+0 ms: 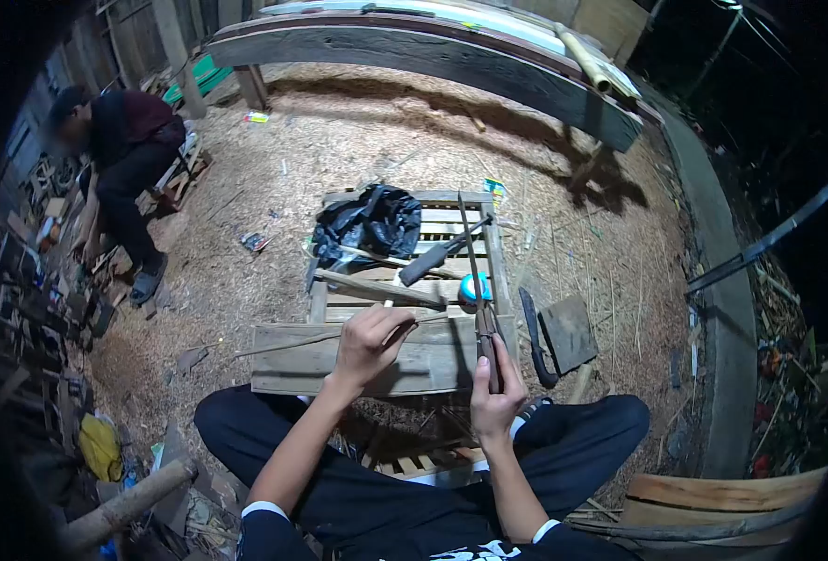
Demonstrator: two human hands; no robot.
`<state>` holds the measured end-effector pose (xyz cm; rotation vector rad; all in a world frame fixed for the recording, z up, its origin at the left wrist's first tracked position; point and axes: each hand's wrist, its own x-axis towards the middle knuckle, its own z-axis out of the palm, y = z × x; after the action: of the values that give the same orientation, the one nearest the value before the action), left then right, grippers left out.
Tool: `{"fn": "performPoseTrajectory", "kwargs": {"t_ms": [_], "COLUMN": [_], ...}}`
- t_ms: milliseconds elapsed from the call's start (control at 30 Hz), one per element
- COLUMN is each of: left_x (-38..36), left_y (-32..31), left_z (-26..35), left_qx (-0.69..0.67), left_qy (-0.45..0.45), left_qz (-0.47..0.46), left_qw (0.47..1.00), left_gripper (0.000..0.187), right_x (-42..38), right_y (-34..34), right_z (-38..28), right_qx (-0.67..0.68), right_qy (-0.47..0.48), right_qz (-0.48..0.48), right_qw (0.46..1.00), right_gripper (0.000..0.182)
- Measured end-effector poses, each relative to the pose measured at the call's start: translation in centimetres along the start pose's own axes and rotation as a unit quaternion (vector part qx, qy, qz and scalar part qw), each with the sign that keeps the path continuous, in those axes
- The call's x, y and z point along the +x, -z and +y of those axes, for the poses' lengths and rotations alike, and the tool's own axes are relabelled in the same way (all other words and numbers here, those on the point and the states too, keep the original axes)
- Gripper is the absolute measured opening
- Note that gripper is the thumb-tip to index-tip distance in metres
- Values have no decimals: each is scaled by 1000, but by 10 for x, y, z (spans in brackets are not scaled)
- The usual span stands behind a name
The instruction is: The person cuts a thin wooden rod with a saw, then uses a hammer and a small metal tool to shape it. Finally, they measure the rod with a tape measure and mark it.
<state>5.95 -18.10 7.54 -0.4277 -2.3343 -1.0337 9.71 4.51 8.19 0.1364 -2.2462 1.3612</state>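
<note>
My left hand (369,344) is closed around a thin wooden stick (288,348), which runs out to the left over the front plank of a low slatted wooden table (283,379). In my right hand (496,393) is a long, narrow-bladed knife (473,252), its dark handle in my fingers and its blade pointing away from me. Beyond my hands, the table bears a black plastic bag (367,227), a wooden strip (377,288), a tool with a thick dark grey body (425,266) and a blue tape measure (475,288).
Right of the table lie a black-handled machete (533,337) and a dark flat board (568,335). A long workbench (433,58) stands at the back. Another person (120,168) sits at the left. Wood shavings (246,234) cover the ground.
</note>
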Motion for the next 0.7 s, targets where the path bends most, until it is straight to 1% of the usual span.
{"fn": "performPoseTrajectory", "kwargs": {"t_ms": [33,100,167,200,267,300,367,400,433,500,533,567,633,667,700], "left_x": [-5,-13,-19,-18,-17,-17,-16,-16,-16,-15,-13,-13,-13,-14,-15], "left_y": [6,13,16,18,24,27,31,31,31,29,28,28,26,25,23], "left_z": [-5,-13,-17,-18,-19,-19,-23,-25,-25,-25,-26,-25,-23,-22,-20], "left_qx": [2,-8,-8,-11,-13,-15,-16,-17,-19,-24,-27,-27,-25,-24,-23], "left_qy": [4,-35,-23,-18,-12,-14,-17,-13,-11,-18,-25,-26,-24,-26,-25], "left_qz": [6,44,52,52,57,54,52,52,51,46,42,40,16,15,2], "left_qw": [1000,998,998,998,998,998,998,998,998,998,998,998,999,999,999], "left_gripper": [18,21,21,21,20,20,21,20,20,20,20,20,19,19,19], "right_x": [1,3,7,8,9,9,9,9,9,12,13,14,22,26,34], "right_y": [-7,-20,-33,-41,-58,-62,-70,-72,-70,-63,-59,-56,-49,-42,-38], "right_z": [-2,-6,-10,-8,1,2,5,6,7,6,0,1,-2,-4,-4], "right_qx": [-19,-55,-93,-97,-124,-124,-150,-156,-158,-172,-159,-159,-65,-34,-32], "right_qy": [-3,-6,-21,-18,63,66,79,115,113,187,162,161,87,65,64], "right_qz": [-31,-76,-121,-126,-116,-118,-168,-179,-179,-244,-238,-237,-186,-196,-193], "right_qw": [999,996,988,987,983,983,971,965,964,936,944,945,977,978,979], "right_gripper": [39,40,39,39,40,40,40,40,40,40,42,42,45,50,50]}}
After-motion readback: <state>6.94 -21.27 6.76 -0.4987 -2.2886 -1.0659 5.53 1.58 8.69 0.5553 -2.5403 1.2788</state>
